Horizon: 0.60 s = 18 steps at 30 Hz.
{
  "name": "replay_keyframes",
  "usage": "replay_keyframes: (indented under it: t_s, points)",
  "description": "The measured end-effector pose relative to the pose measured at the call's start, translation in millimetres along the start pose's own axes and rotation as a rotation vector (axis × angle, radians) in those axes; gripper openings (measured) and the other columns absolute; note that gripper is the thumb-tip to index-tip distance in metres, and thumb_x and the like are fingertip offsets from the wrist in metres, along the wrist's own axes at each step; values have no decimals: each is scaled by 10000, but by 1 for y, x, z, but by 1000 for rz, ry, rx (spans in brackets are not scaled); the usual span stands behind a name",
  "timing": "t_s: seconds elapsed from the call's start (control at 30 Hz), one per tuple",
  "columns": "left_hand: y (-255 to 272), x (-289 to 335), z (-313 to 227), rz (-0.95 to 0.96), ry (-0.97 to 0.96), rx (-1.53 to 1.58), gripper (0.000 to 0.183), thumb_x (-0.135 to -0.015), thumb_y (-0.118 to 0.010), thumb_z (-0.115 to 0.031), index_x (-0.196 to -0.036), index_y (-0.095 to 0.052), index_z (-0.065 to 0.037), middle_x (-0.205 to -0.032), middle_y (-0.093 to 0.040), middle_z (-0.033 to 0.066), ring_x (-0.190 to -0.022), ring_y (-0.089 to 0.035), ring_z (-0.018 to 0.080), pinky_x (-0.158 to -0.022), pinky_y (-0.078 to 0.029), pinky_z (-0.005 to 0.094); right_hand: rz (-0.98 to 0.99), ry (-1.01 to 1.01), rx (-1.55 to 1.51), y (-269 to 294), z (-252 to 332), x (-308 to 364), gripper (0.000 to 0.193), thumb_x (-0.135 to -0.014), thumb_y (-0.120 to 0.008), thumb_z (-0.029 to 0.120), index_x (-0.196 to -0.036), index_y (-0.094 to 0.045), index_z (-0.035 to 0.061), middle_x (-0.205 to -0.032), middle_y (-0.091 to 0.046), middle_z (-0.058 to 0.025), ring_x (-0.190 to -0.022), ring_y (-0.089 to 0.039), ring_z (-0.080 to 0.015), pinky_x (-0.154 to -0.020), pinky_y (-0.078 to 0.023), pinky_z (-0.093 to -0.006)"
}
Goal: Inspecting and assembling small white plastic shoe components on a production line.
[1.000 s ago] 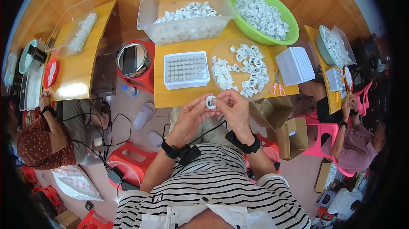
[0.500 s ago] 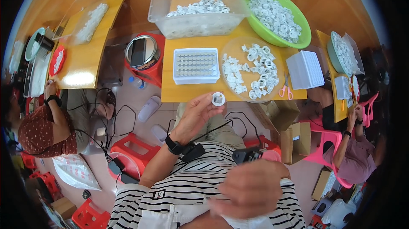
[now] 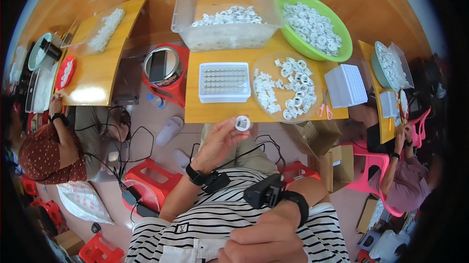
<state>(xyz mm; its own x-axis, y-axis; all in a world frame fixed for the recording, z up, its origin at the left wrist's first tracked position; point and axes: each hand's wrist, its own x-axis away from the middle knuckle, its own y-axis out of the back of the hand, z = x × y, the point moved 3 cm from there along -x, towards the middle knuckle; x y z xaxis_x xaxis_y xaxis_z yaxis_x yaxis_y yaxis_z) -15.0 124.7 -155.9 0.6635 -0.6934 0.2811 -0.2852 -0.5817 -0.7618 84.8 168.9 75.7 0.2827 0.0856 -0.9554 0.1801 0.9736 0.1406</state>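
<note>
My left hand (image 3: pixel 223 137) is closed, pinching a small round white plastic housing (image 3: pixel 242 123) with a silvery piece in its middle, in front of the table's near edge. My right hand (image 3: pixel 266 241) is low against my striped shirt, beside a white cloth strip (image 3: pixel 207 250); its fingers are curled, and what they hold, if anything, is hidden. Beyond the left hand stands a white tray (image 3: pixel 224 98) with rows of round silvery pieces. To its right, a round clear dish (image 3: pixel 276 112) carries small white square parts and round white housings.
A clear bin (image 3: pixel 220 43) and a green basin (image 3: pixel 342 53), both with white parts, stand at the back. Orange-handled scissors (image 3: pixel 324 111) and stacked white trays (image 3: pixel 346 85) are at right. Cardboard boxes (image 3: pixel 337 167) stand below. Co-workers sit at both sides.
My right hand has swung down and left to the lower edge of the view. My left hand, still holding the housing, has shifted slightly toward me and left.
</note>
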Motion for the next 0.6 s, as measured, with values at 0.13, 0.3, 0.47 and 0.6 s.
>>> replay_keyframes:
  t_s: [0.13,0.3,0.47,0.6]
  points:
    - [8,1,1,-15,-5,30,372,-944,-454,-232,-1186,-488,47,-1046,-607,184,-851,-634,174,-759,-531,256,-24,-50,-57,-17,-3,1,45,-694,-635,3,-728,-631,-25,-587,-428,0,-483,-415,-93,-404,-313,-216]
    - [18,3,-1,-45,-37,27,346,-944,-453,-225,-1155,-507,43,-1017,-615,191,-852,-635,184,-759,-541,275,231,-2,-72,-29,-16,18,190,-713,-626,160,-802,-588,-2,-621,-446,-18,-536,-487,-138,-448,-375,-246]
    - [42,7,1,-34,-55,83,309,-945,-456,-237,-1083,-562,19,-981,-634,152,-838,-633,169,-749,-537,267,406,-349,178,-9,-96,65,207,-689,-619,176,-818,-578,19,-678,-520,-62,-603,-563,-220,-544,-456,-340]
    - [47,13,-5,-122,-65,76,322,-943,-462,-244,-1090,-557,26,-973,-633,161,-826,-638,181,-750,-538,267,135,-901,513,36,-163,119,55,-735,-621,66,-771,-635,26,-683,-575,-115,-619,-588,-268,-549,-456,-343]
